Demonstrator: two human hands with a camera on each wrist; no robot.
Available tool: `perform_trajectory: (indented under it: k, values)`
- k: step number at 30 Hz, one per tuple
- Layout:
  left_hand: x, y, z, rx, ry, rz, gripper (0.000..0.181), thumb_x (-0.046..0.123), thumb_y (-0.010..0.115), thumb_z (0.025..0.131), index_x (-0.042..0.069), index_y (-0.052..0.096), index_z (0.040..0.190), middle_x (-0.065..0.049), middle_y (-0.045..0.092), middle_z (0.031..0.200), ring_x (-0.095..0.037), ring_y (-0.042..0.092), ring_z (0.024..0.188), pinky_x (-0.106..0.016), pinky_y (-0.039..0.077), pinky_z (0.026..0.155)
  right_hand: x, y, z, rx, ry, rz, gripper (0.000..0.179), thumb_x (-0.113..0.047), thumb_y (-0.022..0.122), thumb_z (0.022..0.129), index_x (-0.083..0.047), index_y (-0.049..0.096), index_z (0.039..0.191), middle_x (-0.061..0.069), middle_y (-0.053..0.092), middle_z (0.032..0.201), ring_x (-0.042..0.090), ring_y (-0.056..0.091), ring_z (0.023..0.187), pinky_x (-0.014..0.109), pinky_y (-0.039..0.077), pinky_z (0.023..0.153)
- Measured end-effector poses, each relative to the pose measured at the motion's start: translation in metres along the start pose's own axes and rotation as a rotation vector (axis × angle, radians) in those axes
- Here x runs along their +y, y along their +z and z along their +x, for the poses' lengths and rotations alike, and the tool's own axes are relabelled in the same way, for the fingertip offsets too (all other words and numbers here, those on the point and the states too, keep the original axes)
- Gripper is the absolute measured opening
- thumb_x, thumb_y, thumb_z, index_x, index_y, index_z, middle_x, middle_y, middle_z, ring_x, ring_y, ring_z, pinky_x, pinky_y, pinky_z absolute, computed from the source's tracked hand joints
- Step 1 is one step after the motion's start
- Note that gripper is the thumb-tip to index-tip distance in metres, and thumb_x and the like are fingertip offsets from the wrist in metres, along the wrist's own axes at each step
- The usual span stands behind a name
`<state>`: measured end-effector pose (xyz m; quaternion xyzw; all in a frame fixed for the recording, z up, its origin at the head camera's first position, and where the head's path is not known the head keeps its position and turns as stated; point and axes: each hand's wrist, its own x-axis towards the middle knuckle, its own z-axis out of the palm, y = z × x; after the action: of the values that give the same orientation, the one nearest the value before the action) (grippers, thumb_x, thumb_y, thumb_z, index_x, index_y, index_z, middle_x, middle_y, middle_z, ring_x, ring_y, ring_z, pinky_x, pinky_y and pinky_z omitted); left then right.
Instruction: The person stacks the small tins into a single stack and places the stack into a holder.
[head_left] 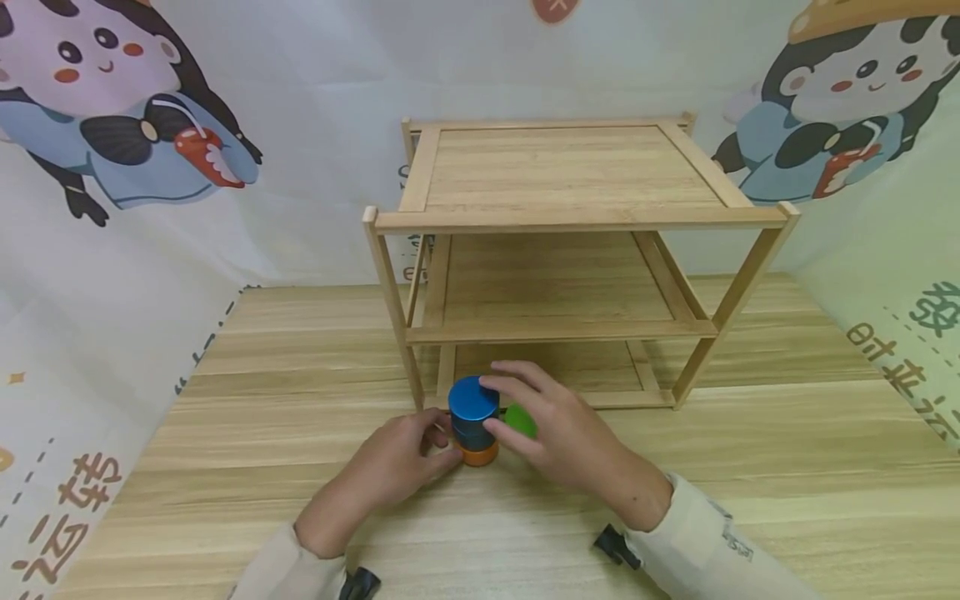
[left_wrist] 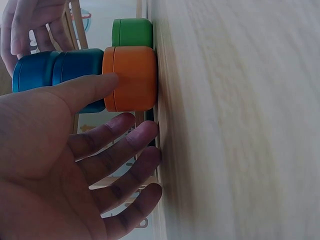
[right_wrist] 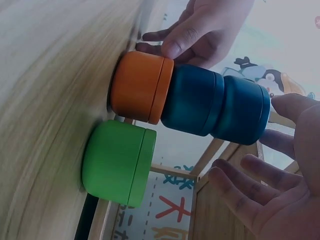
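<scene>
Three round lidded tins stand in an upright stack on the table. The orange tin [head_left: 478, 455] is at the bottom, a blue tin [right_wrist: 191, 100] rests on it, and another blue tin [head_left: 472, 398] is on top. A green tin [right_wrist: 115, 160] sits on the table close to the right of the stack. My left hand [head_left: 393, 458] is at the left side of the orange tin, thumb tip against its side and the other fingers loosely extended. Around the right side of the top blue tin, my right hand [head_left: 558, 429] has its fingers spread, thumb and index tips right at the tin's edge.
A three-tier wooden rack [head_left: 577, 218] stands just behind the tins, its bottom shelf low on the wood-grain table [head_left: 285, 367]. A printed cloth [head_left: 322, 150] with cartoon figures hangs behind it and along both sides.
</scene>
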<state>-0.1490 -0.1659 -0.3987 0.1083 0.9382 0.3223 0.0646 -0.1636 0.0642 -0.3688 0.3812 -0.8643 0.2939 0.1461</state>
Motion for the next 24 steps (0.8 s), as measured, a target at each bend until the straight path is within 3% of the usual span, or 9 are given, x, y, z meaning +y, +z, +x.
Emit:
perform_trajectory:
  k: [24]
  values:
    - [0.001, 0.001, 0.001, 0.006, -0.024, -0.007, 0.033, 0.028, 0.077, 0.088, 0.010, 0.069, 0.114, 0.002, 0.071, 0.091, -0.009, 0.062, 0.083, -0.034, 0.053, 0.077, 0.015, -0.008, -0.003, -0.057, 0.092, -0.034, 0.050, -0.024, 0.075, 0.090, -0.015, 0.059, 0.137, 0.008, 0.058, 0.138, 0.027, 0.063, 0.121, 0.041, 0.055, 0.098]
